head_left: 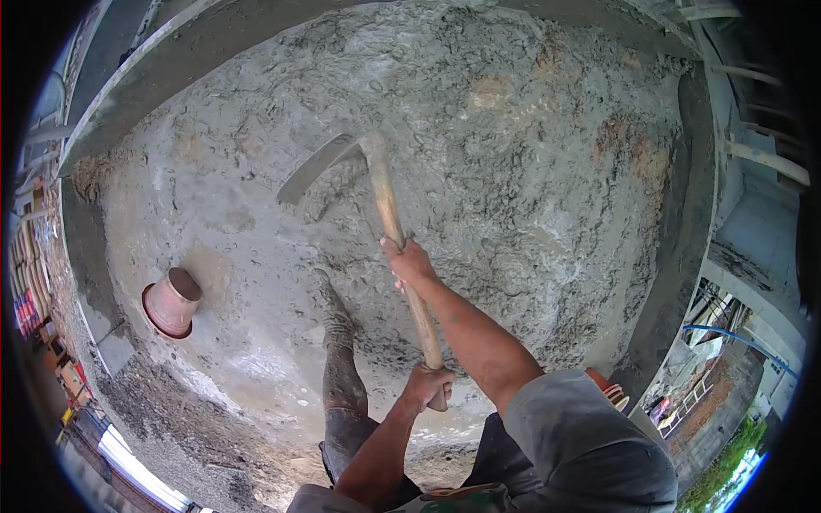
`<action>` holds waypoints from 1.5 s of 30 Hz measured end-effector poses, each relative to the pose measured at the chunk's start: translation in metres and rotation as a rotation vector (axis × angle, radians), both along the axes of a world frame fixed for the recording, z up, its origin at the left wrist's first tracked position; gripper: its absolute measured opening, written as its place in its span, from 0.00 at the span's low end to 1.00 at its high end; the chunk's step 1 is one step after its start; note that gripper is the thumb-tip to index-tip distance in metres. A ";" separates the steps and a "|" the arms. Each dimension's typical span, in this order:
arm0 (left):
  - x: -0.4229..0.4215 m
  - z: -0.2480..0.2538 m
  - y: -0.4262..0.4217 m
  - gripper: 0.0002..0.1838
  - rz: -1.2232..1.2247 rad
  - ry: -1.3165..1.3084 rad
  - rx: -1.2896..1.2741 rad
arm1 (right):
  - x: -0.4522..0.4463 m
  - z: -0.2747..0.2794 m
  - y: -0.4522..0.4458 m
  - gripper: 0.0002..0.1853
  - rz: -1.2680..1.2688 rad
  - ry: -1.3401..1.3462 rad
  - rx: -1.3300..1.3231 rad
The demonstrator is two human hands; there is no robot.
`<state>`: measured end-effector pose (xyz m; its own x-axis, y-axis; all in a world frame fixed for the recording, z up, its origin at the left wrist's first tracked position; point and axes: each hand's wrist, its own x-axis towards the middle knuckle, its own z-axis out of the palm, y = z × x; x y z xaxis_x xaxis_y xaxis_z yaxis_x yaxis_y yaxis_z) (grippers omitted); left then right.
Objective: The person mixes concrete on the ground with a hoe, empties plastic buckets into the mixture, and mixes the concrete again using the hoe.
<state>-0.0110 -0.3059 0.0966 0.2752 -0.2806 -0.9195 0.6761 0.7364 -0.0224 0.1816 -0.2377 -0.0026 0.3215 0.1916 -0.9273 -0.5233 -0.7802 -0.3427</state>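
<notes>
A hoe with a long wooden handle (389, 201) and a wide metal blade (315, 168) is held over wet grey cement mix (513, 188). My right hand (409, 263) is wrapped round the middle of the handle. Lower down, near the handle's end, my left hand (428, 386) is closed round the wood. The blade is at the upper end, pointing left, close above or against the mix; exact contact cannot be told. One mud-coated leg (342, 368) stands in the mix, left of the handle.
An upturned reddish bucket (175, 301) sits on the left of the slab. Low walls (684, 205) border the mix. Stacked reddish containers (609, 392) are by my right sleeve. Gravelly ground (180, 419) lies at lower left, a ladder (687, 410) at lower right.
</notes>
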 end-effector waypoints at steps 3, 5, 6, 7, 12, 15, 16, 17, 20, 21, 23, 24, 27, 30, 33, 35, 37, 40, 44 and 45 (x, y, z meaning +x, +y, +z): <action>-0.036 0.017 -0.082 0.10 -0.075 -0.015 -0.167 | -0.034 0.014 -0.103 0.31 -0.050 -0.020 -0.086; -0.076 0.037 -0.136 0.12 -0.270 0.068 -0.204 | -0.078 0.019 -0.187 0.29 -0.228 0.083 -0.181; -0.100 0.048 -0.159 0.12 -0.481 0.037 -0.201 | -0.104 0.032 -0.224 0.28 -0.258 0.053 -0.271; -0.130 0.051 -0.175 0.11 -0.628 0.004 -0.319 | -0.130 0.048 -0.259 0.26 -0.310 0.040 -0.300; -0.215 0.079 -0.232 0.15 -1.085 -0.417 -0.082 | -0.163 0.119 -0.329 0.21 -0.696 0.057 -0.298; -0.116 0.060 -0.171 0.23 -1.012 -0.108 -0.221 | -0.091 0.124 -0.290 0.22 -0.834 -0.104 -0.121; -0.076 0.047 -0.143 0.25 -1.051 -0.203 0.068 | -0.065 0.101 -0.279 0.23 -0.855 -0.087 -0.060; -0.040 0.022 -0.118 0.25 -1.082 -0.231 0.279 | -0.033 0.071 -0.261 0.23 -0.900 -0.110 0.059; 0.062 -0.045 -0.034 0.22 -1.149 -0.238 0.784 | 0.086 0.013 -0.165 0.26 -0.950 -0.166 0.240; 0.084 -0.051 -0.007 0.19 -1.049 -0.322 0.969 | 0.118 0.004 -0.136 0.27 -0.931 -0.168 0.241; 0.113 -0.068 0.012 0.15 -0.955 -0.187 0.672 | 0.145 -0.020 -0.099 0.28 -0.813 -0.143 0.140; 0.112 -0.069 0.013 0.14 -0.899 -0.109 0.524 | 0.128 -0.031 -0.104 0.28 -0.713 -0.133 0.086; 0.063 -0.052 -0.040 0.09 -0.622 -0.031 0.349 | 0.079 -0.050 -0.120 0.28 -0.477 -0.153 -0.019; -0.009 -0.034 -0.100 0.11 -0.588 0.008 0.236 | 0.011 -0.018 -0.176 0.29 -0.494 -0.082 -0.067; -0.056 -0.002 -0.141 0.12 -0.517 0.024 0.018 | -0.044 0.000 -0.230 0.28 -0.467 -0.090 -0.150; -0.099 0.026 -0.180 0.11 -0.635 0.076 -0.063 | -0.089 0.026 -0.274 0.23 -0.470 -0.034 -0.202; -0.146 0.054 -0.208 0.15 -0.869 0.066 -0.137 | -0.154 0.041 -0.322 0.22 -0.507 -0.015 -0.268; -0.263 0.059 -0.250 0.22 -1.100 -0.084 -0.112 | -0.203 0.089 -0.358 0.19 -0.718 0.085 -0.329; -0.228 0.072 -0.251 0.19 -1.141 -0.185 -0.156 | -0.171 0.133 -0.381 0.17 -0.926 0.209 -0.138; -0.190 0.060 -0.243 0.20 -1.205 -0.208 -0.169 | -0.139 0.138 -0.376 0.16 -0.950 0.137 -0.089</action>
